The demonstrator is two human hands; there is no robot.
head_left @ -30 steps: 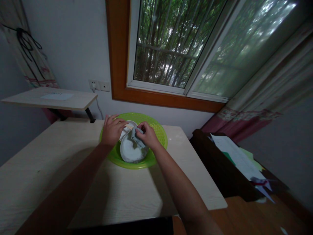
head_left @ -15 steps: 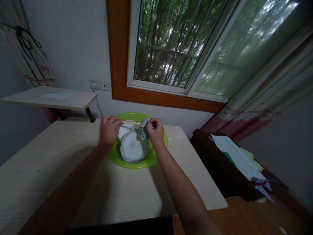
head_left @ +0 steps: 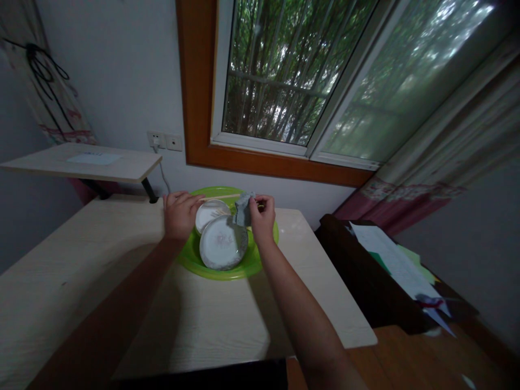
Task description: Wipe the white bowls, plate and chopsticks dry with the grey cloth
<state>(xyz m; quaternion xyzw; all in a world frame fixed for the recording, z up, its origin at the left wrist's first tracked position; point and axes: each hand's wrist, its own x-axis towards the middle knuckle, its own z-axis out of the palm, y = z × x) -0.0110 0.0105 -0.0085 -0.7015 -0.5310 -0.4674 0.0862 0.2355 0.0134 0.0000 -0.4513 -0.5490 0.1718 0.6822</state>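
Note:
My left hand [head_left: 181, 214] is closed on one end of a thin, light chopstick [head_left: 221, 197], held nearly level above a green basin [head_left: 227, 274]. At its other end, my right hand [head_left: 262, 216] pinches a grey cloth [head_left: 244, 208] that covers that part of the chopstick. Beneath the hands, a white plate [head_left: 223, 242] leans in the basin. Behind it sits a white bowl [head_left: 209, 211], with light sticks showing at its edge.
The basin stands on a pale wooden table [head_left: 211, 319]. A raised shelf [head_left: 81, 162] with a paper on it is at the left. Beyond the table are a window [head_left: 292, 81] and a dark piece of furniture [head_left: 365, 271] bearing papers at the right.
My right hand and the cloth have shifted slightly right along the chopstick, and the cloth hangs more spread out. My left hand has moved slightly left.

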